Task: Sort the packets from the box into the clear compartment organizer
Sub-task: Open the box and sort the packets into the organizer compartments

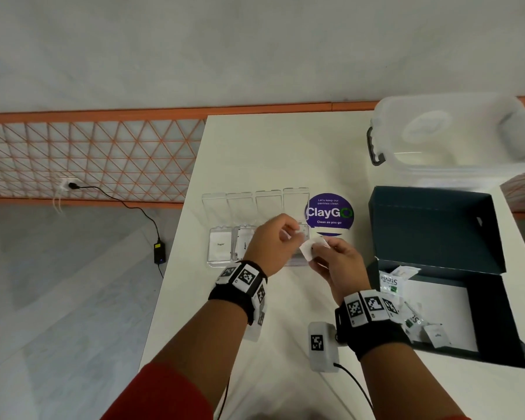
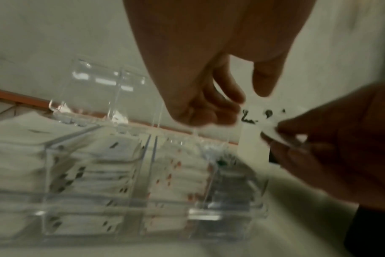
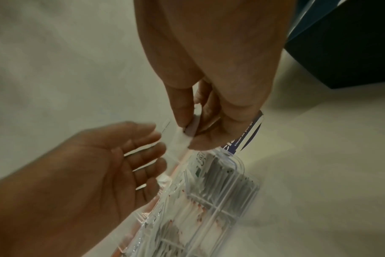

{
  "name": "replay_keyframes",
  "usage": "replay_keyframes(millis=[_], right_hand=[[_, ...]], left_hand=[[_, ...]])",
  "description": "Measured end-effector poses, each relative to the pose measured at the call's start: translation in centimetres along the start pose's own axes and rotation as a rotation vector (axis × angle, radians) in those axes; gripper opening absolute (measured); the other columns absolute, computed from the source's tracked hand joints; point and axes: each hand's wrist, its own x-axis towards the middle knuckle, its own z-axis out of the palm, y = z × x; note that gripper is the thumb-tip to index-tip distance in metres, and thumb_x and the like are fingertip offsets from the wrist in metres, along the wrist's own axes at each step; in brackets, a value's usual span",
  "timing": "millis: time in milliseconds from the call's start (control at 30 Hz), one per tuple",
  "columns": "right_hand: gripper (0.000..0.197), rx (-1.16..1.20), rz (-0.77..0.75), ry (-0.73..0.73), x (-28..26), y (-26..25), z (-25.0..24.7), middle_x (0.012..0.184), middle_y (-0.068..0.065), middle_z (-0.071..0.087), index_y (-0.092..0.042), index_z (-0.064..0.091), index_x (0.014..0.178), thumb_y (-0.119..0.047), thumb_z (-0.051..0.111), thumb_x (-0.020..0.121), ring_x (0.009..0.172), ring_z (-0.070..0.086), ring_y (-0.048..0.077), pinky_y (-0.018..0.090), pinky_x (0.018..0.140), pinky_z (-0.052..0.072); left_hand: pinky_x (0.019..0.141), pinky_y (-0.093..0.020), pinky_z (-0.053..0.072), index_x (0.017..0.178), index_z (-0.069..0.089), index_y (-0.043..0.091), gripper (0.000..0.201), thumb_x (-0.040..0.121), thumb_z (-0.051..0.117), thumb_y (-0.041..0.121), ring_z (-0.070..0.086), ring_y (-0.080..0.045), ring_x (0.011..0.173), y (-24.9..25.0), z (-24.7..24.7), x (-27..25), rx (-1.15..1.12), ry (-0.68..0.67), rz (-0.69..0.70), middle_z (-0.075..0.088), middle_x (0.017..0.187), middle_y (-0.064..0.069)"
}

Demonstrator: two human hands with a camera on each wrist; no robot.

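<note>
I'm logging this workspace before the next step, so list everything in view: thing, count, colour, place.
table: one, white, under everything.
clear compartment organizer: one, transparent, lids raised, left of centre, packets stacked inside.
box: one, dark teal, lid open, right side.
packets in box: several, white, some with green print; exact count unclear.
held packet: one, white, over the organizer's right end.
sticker: one, purple, round, between organizer and box.
storage tub: one, translucent, dark handle, far right corner.
power adapter: one, black, on the floor at left.
left hand: fingers loosely spread beside the held packet, holding nothing.
right hand: pinches the held packet.
</note>
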Motion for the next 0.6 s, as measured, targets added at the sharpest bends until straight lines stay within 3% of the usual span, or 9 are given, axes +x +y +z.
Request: replay_keyframes(millis=[67,100,200,333,433,500,600], right_hand=[[0.010,0.079,0.022,-0.023,-0.2,0.0,0.4,0.097,0.013,0.076,-0.006,0.068,0.094,0.002,0.065,0.090,0.087,0.073,0.024,0.032,0.073,0.060],[0.009,0.123,0.038,-0.042,-0.2,0.0,0.6,0.095,0.014,0.076,-0.004,0.067,0.094,0.003,0.064,0.090,0.085,0.073,0.024,0.032,0.074,0.061],[0.008,0.074,0.061,-0.096,-0.4,-0.1,1.0,0.091,0.013,0.076,-0.006,0.064,0.091,0.000,0.067,0.088,0.082,0.074,0.025,0.034,0.074,0.061],[0.013,-0.051,0.072,-0.150,-0.9,0.0,1.6,0.077,0.011,0.074,-0.009,0.061,0.081,-0.002,0.067,0.088,0.068,0.070,0.020,0.029,0.065,0.060],[0.006,0.010,0.039,-0.094,-1.2,0.3,2.4,0.080,0.014,0.072,-0.005,0.067,0.088,0.002,0.067,0.088,0.066,0.064,0.019,0.026,0.060,0.057],[0.010,-0.039,-0.037,-0.053,-1.3,0.3,2.9,0.075,0.011,0.070,-0.004,0.071,0.094,0.002,0.069,0.087,0.060,0.059,0.015,0.022,0.055,0.053],[0.012,-0.122,-0.119,-0.096,-1.6,0.2,3.9,0.063,0.005,0.064,-0.005,0.073,0.091,0.004,0.071,0.085,0.052,0.054,0.012,0.021,0.051,0.049]], left_hand=[[0.067,-0.018,0.050,0.089,0.062,0.033,0.014,0.080,0.072,0.027,0.061,0.001,0.073,0.6,-0.3,-0.3,-0.082,-0.116,-0.084,0.066,0.086,0.014],[0.068,-0.020,0.049,0.088,0.063,0.033,0.017,0.080,0.073,0.021,0.062,-0.001,0.074,0.7,-0.4,-0.4,-0.082,-0.112,-0.095,0.067,0.086,0.012],[0.069,-0.019,0.048,0.081,0.063,0.027,0.021,0.080,0.073,0.009,0.064,-0.004,0.075,0.8,-1.3,-0.2,-0.141,0.026,-0.123,0.070,0.084,0.005],[0.057,-0.018,0.048,0.078,0.064,0.025,0.018,0.079,0.073,0.010,0.064,0.002,0.066,0.6,-3.0,-0.7,-0.214,0.090,-0.182,0.072,0.080,0.007],[0.061,-0.026,0.052,0.083,0.063,0.023,0.022,0.077,0.069,0.003,0.062,-0.006,0.059,0.3,-4.1,-1.4,-0.208,-0.047,-0.222,0.070,0.073,0.006],[0.061,-0.024,0.050,0.086,0.062,0.021,0.021,0.075,0.067,0.003,0.064,-0.010,0.061,0.0,-4.6,-2.0,-0.201,-0.149,-0.241,0.071,0.071,0.002],[0.057,-0.019,0.047,0.083,0.061,0.019,0.014,0.078,0.070,0.011,0.067,-0.010,0.065,-0.8,-5.3,-2.6,-0.221,-0.131,-0.247,0.072,0.070,0.003]])
